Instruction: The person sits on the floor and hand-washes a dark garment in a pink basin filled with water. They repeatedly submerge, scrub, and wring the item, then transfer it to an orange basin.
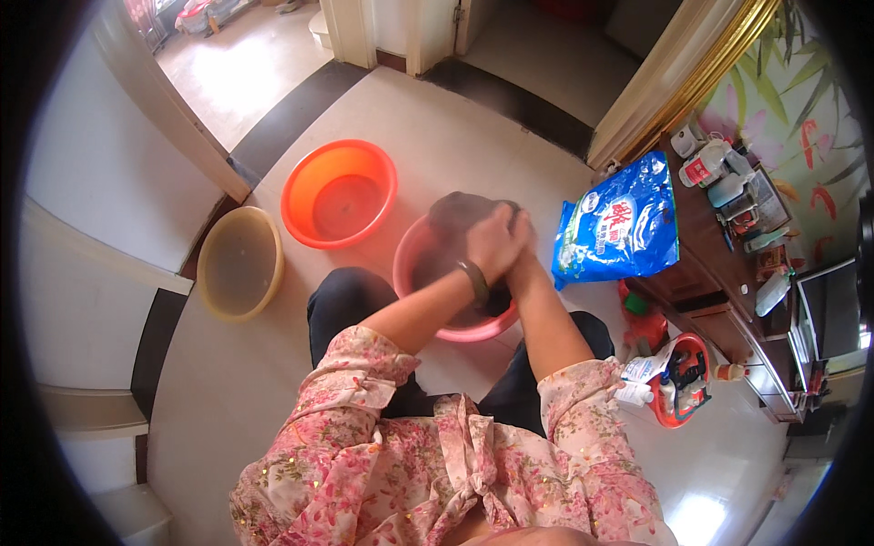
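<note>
Between my knees on the tiled floor sits a pink plastic basin (471, 334) with dark, wet-looking contents. My left hand (487, 242) and my right hand (523, 237) are pressed together over its far right side. Both are closed on a dark cloth (459, 207), which bunches up beyond them over the basin's far rim. More dark fabric (497, 300) hangs below my wrists inside the basin. The fingers overlap, so their exact grip is partly hidden. A dark band circles my left wrist.
An orange basin (339, 234) stands ahead to the left, and a yellowish basin (240, 263) of murky liquid sits by the wall. On the right are a blue detergent bag (618, 222), a wooden cabinet (689, 269) bearing bottles, and a red basket (699, 348) of bottles and brushes.
</note>
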